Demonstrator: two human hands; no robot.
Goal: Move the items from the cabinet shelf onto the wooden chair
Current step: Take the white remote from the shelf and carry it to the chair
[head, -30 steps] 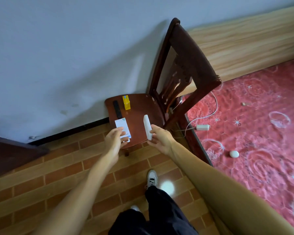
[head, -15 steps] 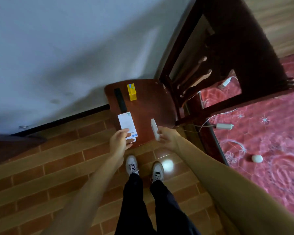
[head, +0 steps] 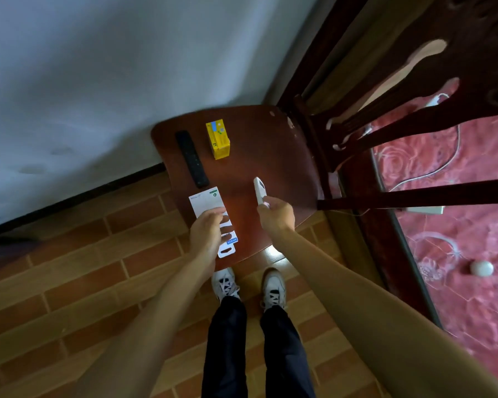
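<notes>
The dark wooden chair's seat (head: pixel 270 156) lies below me against the wall. A black remote (head: pixel 191 158) and a yellow box (head: pixel 218 139) rest on its far left part. My left hand (head: pixel 206 235) grips a flat white package (head: pixel 206 201) low over the seat's near left edge. My right hand (head: pixel 276 215) holds a slim white device (head: pixel 260 189) by its near end, its far end angled down toward the seat. Whether either item touches the seat I cannot tell.
The carved chair back (head: pixel 414 90) rises at the right. Beyond it is a red patterned bed cover (head: pixel 457 225) with a white cable (head: pixel 443 165) and a small white ball (head: pixel 481 268). A grey wall is at the left. My feet stand on brick-pattern floor (head: pixel 84 282).
I have stepped closer and bent over the chair. Both hands have gone lower onto the seat's near edge with the white package and the white device.
</notes>
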